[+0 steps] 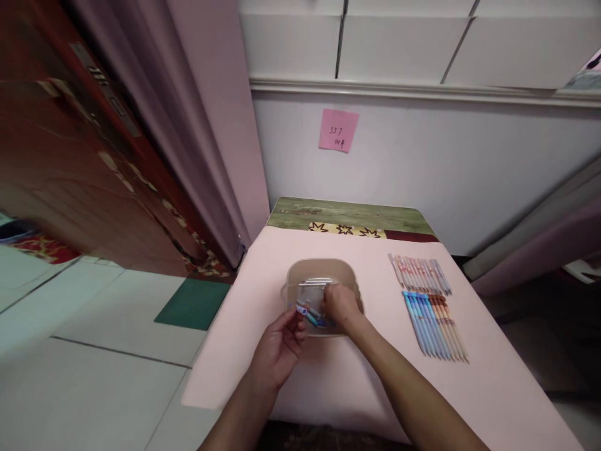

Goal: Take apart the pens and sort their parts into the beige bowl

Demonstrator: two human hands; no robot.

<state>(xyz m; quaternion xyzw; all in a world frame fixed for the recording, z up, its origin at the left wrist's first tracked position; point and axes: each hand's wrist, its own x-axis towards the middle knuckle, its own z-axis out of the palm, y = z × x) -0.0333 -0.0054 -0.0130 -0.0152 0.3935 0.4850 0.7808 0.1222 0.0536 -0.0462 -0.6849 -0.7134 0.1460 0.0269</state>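
Rounded bin [345, 270], slim pens [425, 327], short tube [301, 309]

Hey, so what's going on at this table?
A person is handling small pieces over a beige tub. The left hand pinches a small blue-and-white piece, and the right hand is down in the tub; its fingertips are hidden. More loose pieces lie inside. To the right on the table, pens lie in two neat groups: a pinkish one and, nearer, a blue-and-brown one.

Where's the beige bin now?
In the head view, the beige bin sits just below centre on the pink table cover, left of the laid-out pens.
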